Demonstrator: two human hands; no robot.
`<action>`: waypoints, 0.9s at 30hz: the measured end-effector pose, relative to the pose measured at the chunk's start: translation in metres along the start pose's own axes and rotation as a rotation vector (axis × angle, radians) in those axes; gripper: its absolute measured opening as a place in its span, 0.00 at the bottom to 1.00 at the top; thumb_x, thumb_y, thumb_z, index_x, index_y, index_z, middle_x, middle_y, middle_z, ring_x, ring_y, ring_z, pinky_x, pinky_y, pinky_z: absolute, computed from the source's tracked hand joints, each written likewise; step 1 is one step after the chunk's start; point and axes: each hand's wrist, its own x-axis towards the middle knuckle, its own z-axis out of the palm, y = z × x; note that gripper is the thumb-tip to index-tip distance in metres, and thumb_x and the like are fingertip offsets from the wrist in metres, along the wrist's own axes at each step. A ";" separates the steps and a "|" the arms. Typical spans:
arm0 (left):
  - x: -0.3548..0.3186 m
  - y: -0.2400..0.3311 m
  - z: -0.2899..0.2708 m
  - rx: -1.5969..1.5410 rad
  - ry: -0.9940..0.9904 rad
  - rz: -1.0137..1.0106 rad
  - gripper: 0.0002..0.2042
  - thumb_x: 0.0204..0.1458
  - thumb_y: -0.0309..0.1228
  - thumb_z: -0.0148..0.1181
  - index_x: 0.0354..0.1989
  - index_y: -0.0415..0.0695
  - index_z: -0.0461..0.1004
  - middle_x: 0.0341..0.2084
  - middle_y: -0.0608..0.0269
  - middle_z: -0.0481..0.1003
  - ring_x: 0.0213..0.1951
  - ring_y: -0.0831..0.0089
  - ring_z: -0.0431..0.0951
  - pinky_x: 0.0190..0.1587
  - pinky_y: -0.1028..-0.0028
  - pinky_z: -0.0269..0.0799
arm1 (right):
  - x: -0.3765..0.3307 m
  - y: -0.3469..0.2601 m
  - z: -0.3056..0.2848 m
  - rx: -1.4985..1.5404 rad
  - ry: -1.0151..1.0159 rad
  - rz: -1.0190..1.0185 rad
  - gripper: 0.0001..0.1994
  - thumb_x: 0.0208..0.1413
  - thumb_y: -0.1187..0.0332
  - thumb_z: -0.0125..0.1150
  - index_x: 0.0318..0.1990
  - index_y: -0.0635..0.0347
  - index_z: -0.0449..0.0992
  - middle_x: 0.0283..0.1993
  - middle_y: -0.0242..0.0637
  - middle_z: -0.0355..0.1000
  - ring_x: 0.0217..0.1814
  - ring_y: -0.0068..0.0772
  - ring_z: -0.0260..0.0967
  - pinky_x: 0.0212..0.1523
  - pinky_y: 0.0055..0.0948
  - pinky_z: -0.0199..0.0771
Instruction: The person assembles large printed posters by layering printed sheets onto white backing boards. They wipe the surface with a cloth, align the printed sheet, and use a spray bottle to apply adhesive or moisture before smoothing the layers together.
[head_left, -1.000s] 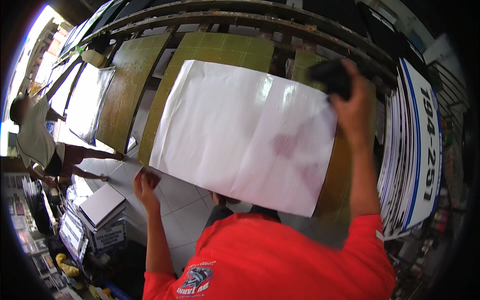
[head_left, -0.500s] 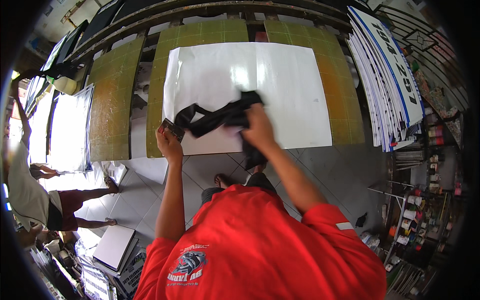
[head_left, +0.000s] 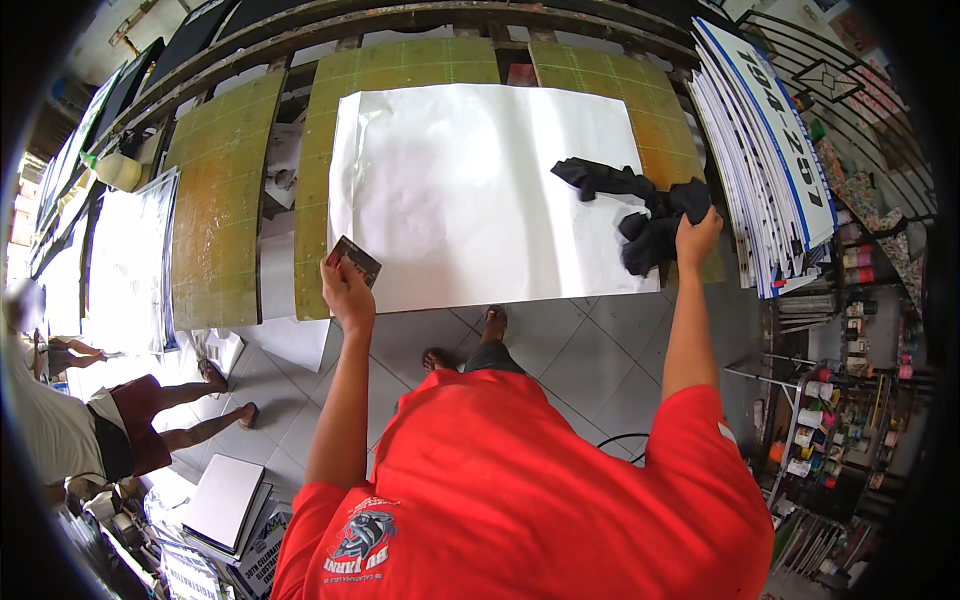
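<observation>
Your right hand (head_left: pixel 697 238) is clenched around a bunched black cloth (head_left: pixel 640 215), and the cloth lies on the right part of the big white sheet (head_left: pixel 470 190), with one loose end trailing away from your fingers toward the far side of the sheet. Held wadded like that, it gives you a soft pad under the palm instead of a flat rag, which suits pressing or wiping the surface, as far as can be judged.

Your left hand (head_left: pixel 347 288) grips a small dark card (head_left: pixel 353 262) between thumb and fingers, right at the near left corner of the sheet. The card stands tilted, its edge just over the sheet's margin; whether it touches the paper cannot be told. Holding it by one end leaves a straight edge free, ready to bear on the sheet.

The sheet lies spread flat over two green gridded mats (head_left: pixel 400 75) on the bench (head_left: pixel 300 25), its near edge just under both your hands, so you can reach either corner with arms wide apart. A third gridded mat (head_left: pixel 215 190) sits beyond your left hand, bare of paper.

Just past your right hand, a stack of white printed boards (head_left: pixel 765 150) leans on edge, close to the cloth but apart from it. Down below your right arm stands a rack of small bottles and cans (head_left: pixel 830 420). Well off to your left, another person (head_left: pixel 70 420) stands on the tiled floor (head_left: pixel 590 350), hands not near yours.
</observation>
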 end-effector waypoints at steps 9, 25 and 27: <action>0.001 -0.003 0.004 -0.011 0.043 -0.004 0.09 0.60 0.29 0.49 0.37 0.34 0.68 0.27 0.51 0.72 0.27 0.61 0.72 0.32 0.65 0.68 | -0.082 -0.147 0.033 0.007 -0.471 -0.453 0.41 0.40 0.57 0.71 0.65 0.43 0.59 0.68 0.59 0.50 0.71 0.59 0.47 0.64 0.63 0.46; -0.006 0.014 0.004 0.121 0.105 -0.140 0.10 0.61 0.30 0.48 0.43 0.34 0.67 0.32 0.57 0.73 0.32 0.71 0.72 0.38 0.71 0.69 | 0.098 -0.141 0.193 -0.066 -0.489 -0.472 0.34 0.48 0.49 0.63 0.64 0.43 0.64 0.68 0.50 0.53 0.72 0.50 0.46 0.67 0.62 0.41; -0.007 0.016 0.006 0.068 0.126 -0.185 0.10 0.61 0.30 0.48 0.43 0.34 0.68 0.32 0.57 0.73 0.32 0.71 0.72 0.38 0.72 0.69 | 0.053 -0.120 0.144 -0.008 -0.575 -0.567 0.38 0.44 0.53 0.67 0.65 0.41 0.61 0.69 0.50 0.51 0.72 0.51 0.46 0.67 0.61 0.41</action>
